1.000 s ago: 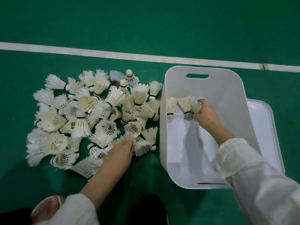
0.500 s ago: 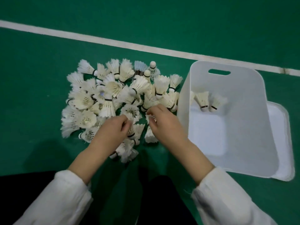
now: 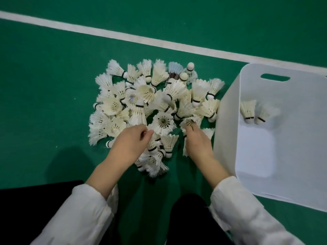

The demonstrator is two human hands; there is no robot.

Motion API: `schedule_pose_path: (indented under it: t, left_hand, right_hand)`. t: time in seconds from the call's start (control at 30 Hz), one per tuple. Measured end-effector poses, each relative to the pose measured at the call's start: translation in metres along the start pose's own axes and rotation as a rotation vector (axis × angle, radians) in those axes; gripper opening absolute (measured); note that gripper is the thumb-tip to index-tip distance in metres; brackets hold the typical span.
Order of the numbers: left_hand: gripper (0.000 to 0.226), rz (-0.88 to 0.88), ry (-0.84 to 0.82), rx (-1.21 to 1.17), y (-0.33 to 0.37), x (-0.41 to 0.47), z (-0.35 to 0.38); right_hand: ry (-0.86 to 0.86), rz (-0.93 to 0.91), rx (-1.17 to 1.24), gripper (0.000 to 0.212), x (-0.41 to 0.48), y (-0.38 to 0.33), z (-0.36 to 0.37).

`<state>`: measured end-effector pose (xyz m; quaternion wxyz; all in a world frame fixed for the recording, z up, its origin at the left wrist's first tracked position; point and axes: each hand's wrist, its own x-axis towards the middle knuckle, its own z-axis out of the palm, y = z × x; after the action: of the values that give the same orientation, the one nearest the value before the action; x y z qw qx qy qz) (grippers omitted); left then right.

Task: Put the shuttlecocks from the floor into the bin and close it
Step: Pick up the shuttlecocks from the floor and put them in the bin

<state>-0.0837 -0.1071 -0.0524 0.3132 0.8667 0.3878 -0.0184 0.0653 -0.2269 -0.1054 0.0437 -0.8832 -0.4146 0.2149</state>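
right hand (image 3: 198, 144) out of bin (image 3: 292, 156), on pile (image 3: 159, 103) | bin: two shuttlecocks (image 3: 248, 112)

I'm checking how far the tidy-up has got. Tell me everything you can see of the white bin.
The bin is white, smooth, plastic-looking, with rounded corners and an oval handle slot in its far wall. It stands open on the green floor, right of the shuttlecock pile; the frame cuts off its right side. Two shuttlecocks lie inside against the far wall. The right hand is close beside its left wall; contact is unclear.
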Motion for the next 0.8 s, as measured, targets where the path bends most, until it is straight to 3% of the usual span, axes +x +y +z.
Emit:
schedule_pose_path:
  t: [0.13, 0.27, 0.43, 0.5, 0.57, 0.67, 0.8]
  left_hand:
    - [0.043, -0.023, -0.007, -0.03, -0.005, 0.002, 0.003]
    - [0.061, -0.177, 0.005, 0.018, -0.014, 0.003, 0.003]
    - [0.032, -0.269, 0.046, 0.137, -0.032, 0.006, 0.0]
    - [0.055, -0.268, 0.023, 0.295, -0.036, 0.015, 0.002]
    - [0.064, -0.286, 0.013, 0.413, -0.037, 0.027, 0.008]
    - [0.058, -0.322, 0.001, 0.538, -0.033, 0.044, 0.02]
    - [0.034, -0.311, 0.046, 0.563, -0.034, 0.052, 0.026]
  right_hand:
    - [0.096, -0.049, 0.119, 0.033, -0.005, -0.005, -0.015]
    - [0.264, -0.139, 0.308, 0.013, -0.018, -0.024, -0.034]
    - [0.242, -0.155, 0.339, 0.012, -0.019, -0.036, -0.03]
    - [0.233, -0.149, 0.332, 0.012, -0.018, -0.036, -0.028]
    - [0.228, -0.147, 0.326, 0.012, -0.018, -0.037, -0.028]
    - [0.229, -0.156, 0.319, 0.012, -0.018, -0.037, -0.03]
    - [0.239, -0.149, 0.307, 0.015, -0.018, -0.034, -0.034]
